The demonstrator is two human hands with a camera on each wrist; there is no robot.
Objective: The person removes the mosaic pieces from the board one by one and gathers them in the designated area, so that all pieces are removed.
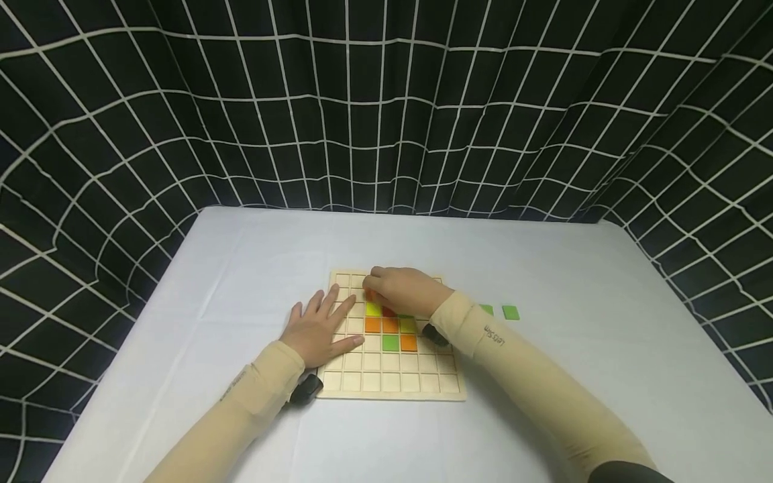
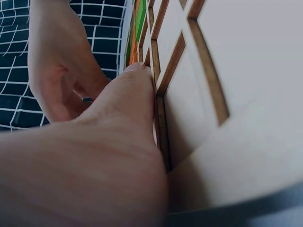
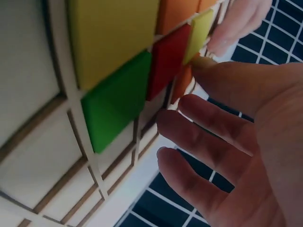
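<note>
Pinching small orange square tile (image 1: 370, 296), right hand (image 1: 403, 290) hovers over far rows of pale wooden grid board (image 1: 392, 386); fingers curled on tile, directly above cells. Left hand (image 1: 320, 329) lies flat, fingers spread, on board's left edge. Two spare green tiles (image 1: 510, 312) sit right of board on surface.

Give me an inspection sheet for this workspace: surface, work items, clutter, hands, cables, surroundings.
Surface: white table.
Work items: wooden grid board holding orange, yellow, green and red tiles; an orange tile at the right fingertips.
Clutter: two green tiles lying off the board, to its right.
Hands: left hand flat on the board's left edge; right hand pinches the orange tile.
Cables: nothing seen.
Surroundings: black curtain with white grid lines.
</note>
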